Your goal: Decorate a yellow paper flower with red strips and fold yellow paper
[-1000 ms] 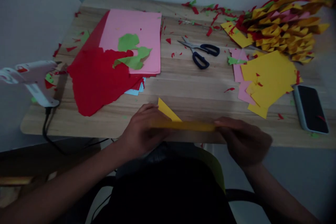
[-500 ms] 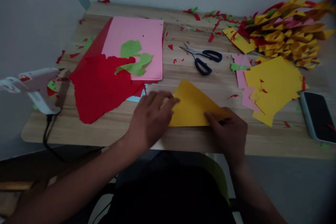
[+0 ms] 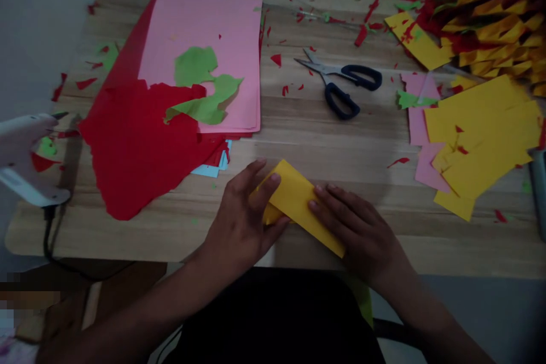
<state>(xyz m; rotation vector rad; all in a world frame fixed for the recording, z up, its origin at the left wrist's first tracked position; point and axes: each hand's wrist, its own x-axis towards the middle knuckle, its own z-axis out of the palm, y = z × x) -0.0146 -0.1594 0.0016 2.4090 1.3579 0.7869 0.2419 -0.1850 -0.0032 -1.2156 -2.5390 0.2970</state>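
A piece of yellow paper (image 3: 301, 202), folded over into a slanting strip, lies near the front edge of the table between my hands. My left hand (image 3: 243, 216) pinches its left end, index finger on top and thumb at the lower edge. Under the strip, a second yellow layer shows by the left thumb. My right hand (image 3: 362, 230) lies with its fingers stretched out along the paper's right edge, fingertips touching the fold; its thumb is hidden.
Scissors (image 3: 336, 79) lie partly spread beyond the paper. At left are pink sheets (image 3: 205, 23), torn red paper (image 3: 140, 153), green scraps (image 3: 219, 102) and a glue gun (image 3: 29, 159). Yellow pieces (image 3: 486, 136), a phone (image 3: 538, 193) and a folded yellow paper construction (image 3: 499, 34) sit at right.
The yellow paper has been folded over from a wider shape into a narrow strip. My right hand has gone from gripping its right corner to lying along its edge. The view has moved closer.
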